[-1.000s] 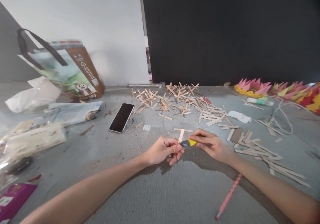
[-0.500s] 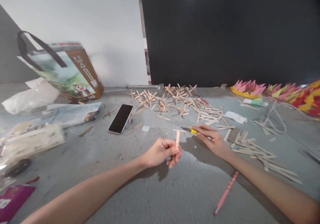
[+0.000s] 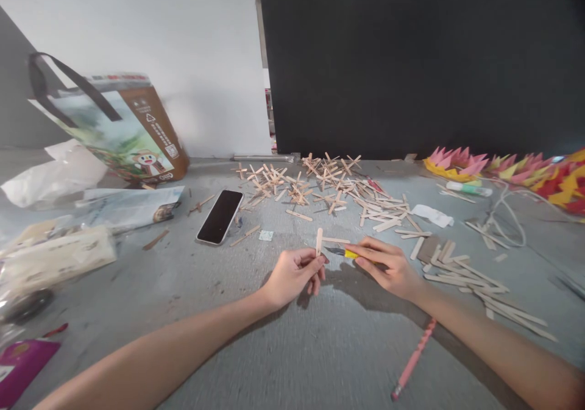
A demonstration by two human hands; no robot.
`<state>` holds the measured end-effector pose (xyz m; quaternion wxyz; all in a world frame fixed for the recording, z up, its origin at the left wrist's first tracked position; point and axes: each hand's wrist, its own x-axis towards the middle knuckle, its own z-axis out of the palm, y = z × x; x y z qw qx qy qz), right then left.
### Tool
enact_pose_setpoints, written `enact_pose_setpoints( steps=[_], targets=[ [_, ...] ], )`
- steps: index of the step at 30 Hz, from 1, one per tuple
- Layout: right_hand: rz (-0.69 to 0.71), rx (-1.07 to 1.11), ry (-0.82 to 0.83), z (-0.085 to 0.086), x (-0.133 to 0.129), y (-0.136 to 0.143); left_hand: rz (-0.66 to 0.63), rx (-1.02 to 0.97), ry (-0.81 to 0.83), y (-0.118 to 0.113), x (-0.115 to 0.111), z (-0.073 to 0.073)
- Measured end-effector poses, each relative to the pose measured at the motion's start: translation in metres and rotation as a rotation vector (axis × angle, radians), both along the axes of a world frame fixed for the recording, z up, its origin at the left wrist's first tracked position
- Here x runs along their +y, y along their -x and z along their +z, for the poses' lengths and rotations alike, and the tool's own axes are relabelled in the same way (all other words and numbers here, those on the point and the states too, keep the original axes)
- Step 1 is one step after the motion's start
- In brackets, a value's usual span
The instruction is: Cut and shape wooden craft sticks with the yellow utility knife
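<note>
Between the thumb and fingers of my left hand, a small wooden stick stands upright. My right hand grips a yellow craft knife, its dark blade pointing left, close to the lower part of that stick. Whether the blade touches the wood is too small to tell. Behind the knife, another wooden stick lies flat on the grey surface. Below my right wrist is a pink pencil.
Crossed sticks and loose sticks lie behind and right. A phone, a carrier bag and plastic packets are on the left. Paper crowns and a white cable sit at the back right.
The knife has moved left and down, bringing its blade near the held stick. My left hand has shifted slightly left and up, and the stick in it now tilts a little left.
</note>
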<state>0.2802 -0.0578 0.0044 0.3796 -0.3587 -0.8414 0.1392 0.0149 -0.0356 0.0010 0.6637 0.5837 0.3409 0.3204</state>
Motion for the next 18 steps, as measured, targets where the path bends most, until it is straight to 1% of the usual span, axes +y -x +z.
enact_pose_setpoints(
  steps=[3, 8, 14, 18],
  targets=[
    [0.03, -0.008, 0.001, -0.0028, -0.0012, -0.0022, 0.03, 0.037, -0.023, -0.0003, -0.0011, 0.0008],
    [0.055, 0.009, 0.01, -0.0051, -0.003, -0.0044, 0.022, 0.061, -0.019, -0.0009, -0.0015, 0.0032],
    [0.071, -0.038, -0.002, -0.0051, -0.0029, -0.0031, -0.01, 0.003, -0.007, -0.0006, -0.0016, 0.0039],
    [0.073, -0.045, 0.005, -0.0058, -0.0017, -0.0025, -0.046, -0.101, 0.015, -0.0014, -0.0018, 0.0031]
  ],
)
